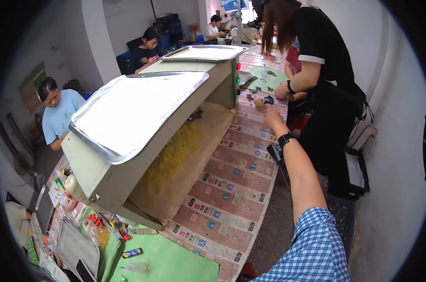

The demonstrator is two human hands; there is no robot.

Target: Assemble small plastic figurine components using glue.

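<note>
My right arm stretches far forward along the table, with a checked sleeve and a dark wristwatch (285,138). At its end, my right hand (272,117) is by a small tan piece (259,101) and a dark blue piece (269,99) beside it. The fingers are small and partly hidden in this view, so I cannot tell whether they grip either piece. Small dark parts (250,97) lie just left of the tan piece. My left hand is out of view.
A long pale-green housing (114,183) stands on the patterned tabletop (222,197), topped by metal trays (138,113); yellow pieces (175,150) lie inside. A person in black (326,42) leans in at the right. A glue-like bottle (135,267) lies on a green mat (175,263).
</note>
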